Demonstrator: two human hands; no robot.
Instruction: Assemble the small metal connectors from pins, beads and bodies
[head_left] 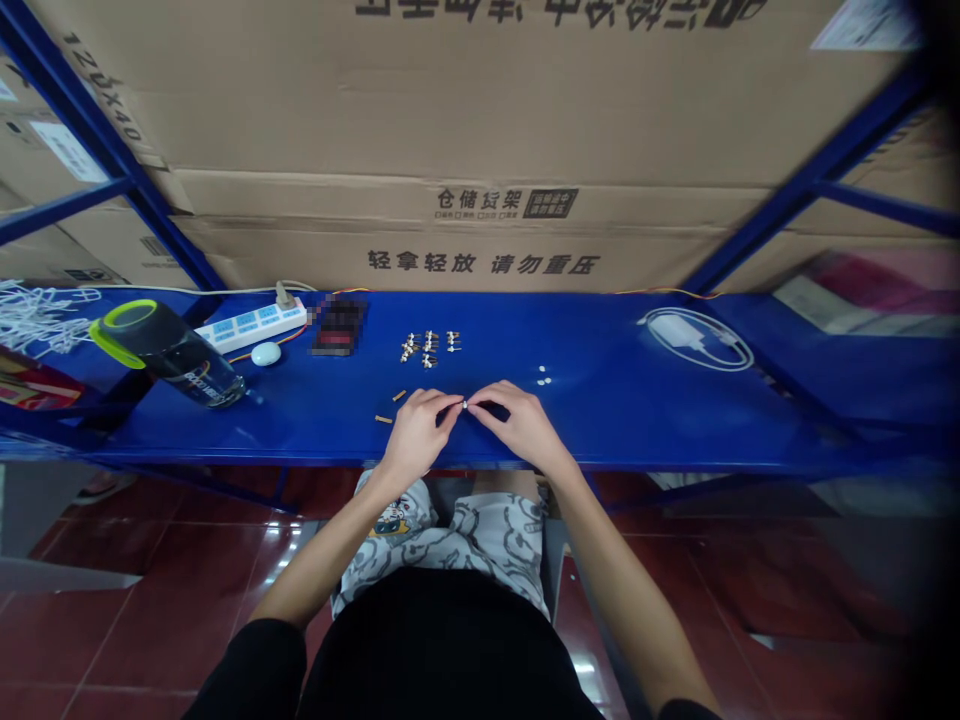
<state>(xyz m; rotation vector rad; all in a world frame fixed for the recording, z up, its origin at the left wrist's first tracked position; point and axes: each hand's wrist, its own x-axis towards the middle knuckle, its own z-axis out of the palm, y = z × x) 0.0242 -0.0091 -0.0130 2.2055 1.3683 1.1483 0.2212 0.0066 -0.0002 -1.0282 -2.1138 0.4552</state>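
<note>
My left hand point(418, 425) and my right hand point(517, 428) meet fingertip to fingertip above the front of the blue shelf. Both are closed in a pinch on one small white piece point(465, 405); its exact kind is too small to tell, and the fingers hide most of it. Left of my left hand lie two short brass-coloured pieces point(384, 419). Beyond my hands sits a group of small white-and-brass assemblies point(429, 347), roughly in rows. A few tiny white pieces point(543, 381) are scattered to the right, past my right hand.
At left stand a tilted dark bottle point(180, 355) with a green rim, a white power strip point(255, 325) and a pale rounded object point(265, 353). A white charger point(679, 332) with coiled cable lies right. Cardboard point(480, 230) backs the blue shelf point(622, 410).
</note>
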